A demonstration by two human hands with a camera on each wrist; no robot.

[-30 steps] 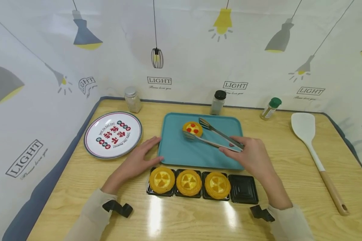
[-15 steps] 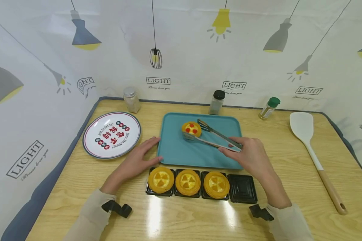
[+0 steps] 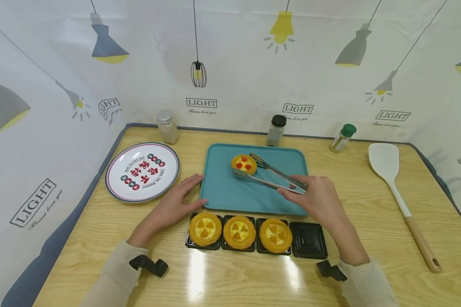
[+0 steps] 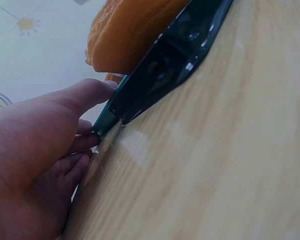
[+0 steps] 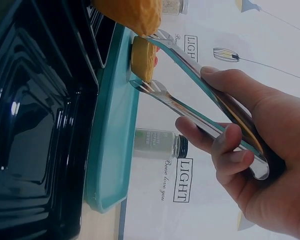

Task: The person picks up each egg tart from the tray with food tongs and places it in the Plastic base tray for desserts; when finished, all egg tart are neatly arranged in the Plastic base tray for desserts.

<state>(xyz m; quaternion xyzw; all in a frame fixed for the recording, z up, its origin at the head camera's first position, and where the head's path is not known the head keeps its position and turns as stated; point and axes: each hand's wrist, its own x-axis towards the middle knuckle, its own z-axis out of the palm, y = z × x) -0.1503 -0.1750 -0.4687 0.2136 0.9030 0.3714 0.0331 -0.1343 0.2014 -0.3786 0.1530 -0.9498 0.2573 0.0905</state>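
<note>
My right hand (image 3: 320, 194) grips metal tongs (image 3: 272, 184), thumb on one arm and curled fingers around the other in the right wrist view. The two tong heads stand on either side of a small tart with red pieces on top (image 3: 243, 164), which lies on a teal tray (image 3: 223, 192). Whether both heads touch the tart I cannot tell. My left hand (image 3: 174, 202) rests against the tray's left edge, its thumb and fingers extended; in the left wrist view the thumb and fingertips meet the tray rim (image 4: 106, 122).
In front of the tray stand several black square trays (image 3: 309, 241), three bearing yellow tarts (image 3: 240, 233). A printed plate (image 3: 142, 170) lies left, a white spatula (image 3: 393, 183) right. Behind are a silver-capped jar (image 3: 168, 128), a black-capped jar (image 3: 276, 131) and a green-capped jar (image 3: 342, 138).
The tongs' far head has come slightly left and down, closer to the red-topped tart, narrowing the gap. The left hand stays at the tray edge.
</note>
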